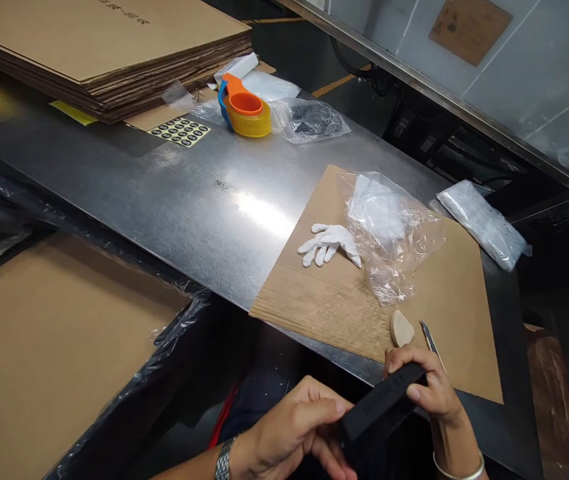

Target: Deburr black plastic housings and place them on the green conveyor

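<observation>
Between my two hands is a black block-like part [381, 407], tilted and held near the table's front edge. My left hand [297, 430] grips its lower left end, thumb on top and fingers beneath. At the upper right end, my right hand [427, 383] is wrapped round it. Just beyond the right hand lie a beige rounded pad [401, 329] and a thin knife [430, 340], both on a cardboard sheet [324, 300]. A white glove [331, 244] and a crumpled clear plastic bag [387, 220] rest farther back on the sheet.
On the metal table [189, 207] stand a cardboard stack [114, 53], a sticker sheet [179, 131], an orange tape dispenser [245, 107] and a clear bag [311, 120]. A wrapped packet [484, 223] lies at the right. Cardboard edged with black plastic [64, 353] is at the lower left.
</observation>
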### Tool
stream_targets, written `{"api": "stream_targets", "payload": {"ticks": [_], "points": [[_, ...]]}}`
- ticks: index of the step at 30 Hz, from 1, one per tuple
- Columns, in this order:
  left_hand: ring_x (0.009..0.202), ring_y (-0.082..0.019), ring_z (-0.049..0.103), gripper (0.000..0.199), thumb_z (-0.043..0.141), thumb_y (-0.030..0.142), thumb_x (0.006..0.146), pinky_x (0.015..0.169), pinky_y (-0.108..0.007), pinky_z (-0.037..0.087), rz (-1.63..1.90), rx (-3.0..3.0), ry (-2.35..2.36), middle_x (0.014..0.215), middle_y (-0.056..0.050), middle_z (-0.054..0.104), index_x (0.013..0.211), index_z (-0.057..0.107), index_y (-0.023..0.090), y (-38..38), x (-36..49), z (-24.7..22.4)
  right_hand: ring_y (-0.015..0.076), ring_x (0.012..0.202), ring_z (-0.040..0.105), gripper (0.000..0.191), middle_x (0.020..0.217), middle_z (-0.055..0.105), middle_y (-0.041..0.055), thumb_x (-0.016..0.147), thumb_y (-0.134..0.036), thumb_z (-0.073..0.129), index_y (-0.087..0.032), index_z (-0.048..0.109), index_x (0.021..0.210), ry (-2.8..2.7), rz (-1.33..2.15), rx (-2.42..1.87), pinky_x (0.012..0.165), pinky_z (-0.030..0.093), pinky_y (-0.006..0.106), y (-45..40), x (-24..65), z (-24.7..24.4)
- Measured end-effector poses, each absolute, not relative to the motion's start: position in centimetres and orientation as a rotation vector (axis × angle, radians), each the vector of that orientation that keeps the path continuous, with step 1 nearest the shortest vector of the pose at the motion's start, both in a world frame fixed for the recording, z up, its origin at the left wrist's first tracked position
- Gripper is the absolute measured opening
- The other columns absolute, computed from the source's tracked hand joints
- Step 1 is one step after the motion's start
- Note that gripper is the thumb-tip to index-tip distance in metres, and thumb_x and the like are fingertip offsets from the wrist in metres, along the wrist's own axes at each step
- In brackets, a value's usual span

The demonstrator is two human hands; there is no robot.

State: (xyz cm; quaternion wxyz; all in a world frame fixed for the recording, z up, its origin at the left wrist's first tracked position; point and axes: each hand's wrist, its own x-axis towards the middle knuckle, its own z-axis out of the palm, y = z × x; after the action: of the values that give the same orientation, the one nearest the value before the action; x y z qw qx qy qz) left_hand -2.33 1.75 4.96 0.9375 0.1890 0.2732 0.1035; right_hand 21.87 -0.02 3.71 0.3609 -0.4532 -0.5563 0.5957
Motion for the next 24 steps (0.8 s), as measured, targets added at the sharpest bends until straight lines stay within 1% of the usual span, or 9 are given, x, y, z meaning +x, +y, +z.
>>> {"api": "stream_targets", "payload": {"ticks": [5, 9, 11, 14, 17, 21, 24], "points": [[0.057, -0.015, 0.068, 0.031, 0.046, 0.017, 0.077, 0.054, -0.018, 0.053, 0.166, 0.304, 0.534, 0.074, -0.017, 0.072, 0.076, 0.073, 0.002, 1.5, -2.1, 4.8, 0.0135, 0.061, 0.049, 0.026, 0.069, 0.057, 0.0014, 0.075, -0.044, 0.062, -0.02, 0.063, 0.085, -1.525, 1.548, -1.212, 0.056, 0.036, 0.025, 0.4, 22.0, 4.8], [0.058, -0.018, 0.069, 0.03, 0.046, 0.015, 0.07, 0.056, -0.023, 0.054, 0.173, 0.257, 0.541, 0.072, -0.016, 0.072, 0.072, 0.073, 0.002, 1.2, -1.9, 4.6, 0.0121, 0.059, 0.048, 0.024, 0.067, 0.058, 0.0011, 0.074, -0.042, 0.063, -0.019, 0.064, 0.084, -1.575, 1.538, -1.225, 0.054, 0.035, 0.024, 0.8, 22.1, 5.3], [0.058, -0.019, 0.069, 0.031, 0.046, 0.015, 0.067, 0.056, -0.023, 0.054, 0.172, 0.254, 0.533, 0.071, -0.017, 0.071, 0.071, 0.073, 0.002, 1.2, -1.9, 4.6, 0.0125, 0.059, 0.049, 0.025, 0.067, 0.058, 0.0014, 0.074, -0.042, 0.063, -0.019, 0.064, 0.084, -1.583, 1.529, -1.223, 0.054, 0.035, 0.024, 0.9, 22.2, 5.3], [0.057, -0.017, 0.067, 0.031, 0.049, 0.021, 0.071, 0.053, -0.021, 0.051, 0.202, 0.293, 0.529, 0.069, -0.015, 0.069, 0.077, 0.073, 0.002, 1.3, -1.8, 4.7, 0.0139, 0.06, 0.05, 0.027, 0.069, 0.058, 0.002, 0.074, -0.044, 0.063, -0.02, 0.063, 0.086, -1.566, 1.526, -1.198, 0.055, 0.036, 0.026, 0.8, 22.3, 5.1], [0.057, -0.014, 0.063, 0.033, 0.059, 0.033, 0.074, 0.053, -0.021, 0.048, 0.273, 0.362, 0.581, 0.068, -0.009, 0.065, 0.088, 0.073, 0.006, 1.3, -1.9, 5.0, 0.0164, 0.065, 0.052, 0.028, 0.073, 0.059, 0.0031, 0.075, -0.046, 0.062, -0.022, 0.062, 0.09, -1.527, 1.518, -1.157, 0.057, 0.04, 0.028, 0.6, 22.4, 4.8], [0.06, -0.013, 0.058, 0.04, 0.07, 0.042, 0.067, 0.056, -0.024, 0.047, 0.39, 0.466, 0.699, 0.073, -0.005, 0.062, 0.095, 0.072, 0.013, 1.1, -2.1, 5.0, 0.0199, 0.074, 0.057, 0.03, 0.081, 0.062, 0.0053, 0.075, -0.045, 0.063, -0.024, 0.06, 0.095, -1.503, 1.482, -1.095, 0.065, 0.045, 0.034, 0.5, 22.1, 4.8], [0.065, -0.013, 0.053, 0.039, 0.072, 0.044, 0.066, 0.057, -0.024, 0.044, 0.515, 0.538, 0.808, 0.073, -0.004, 0.06, 0.095, 0.072, 0.017, 1.3, -2.4, 4.9, 0.0219, 0.085, 0.056, 0.027, 0.089, 0.063, 0.0062, 0.077, -0.041, 0.062, -0.026, 0.059, 0.099, -1.51, 1.421, -1.076, 0.075, 0.044, 0.038, 0.1, 21.5, 5.1]]}}
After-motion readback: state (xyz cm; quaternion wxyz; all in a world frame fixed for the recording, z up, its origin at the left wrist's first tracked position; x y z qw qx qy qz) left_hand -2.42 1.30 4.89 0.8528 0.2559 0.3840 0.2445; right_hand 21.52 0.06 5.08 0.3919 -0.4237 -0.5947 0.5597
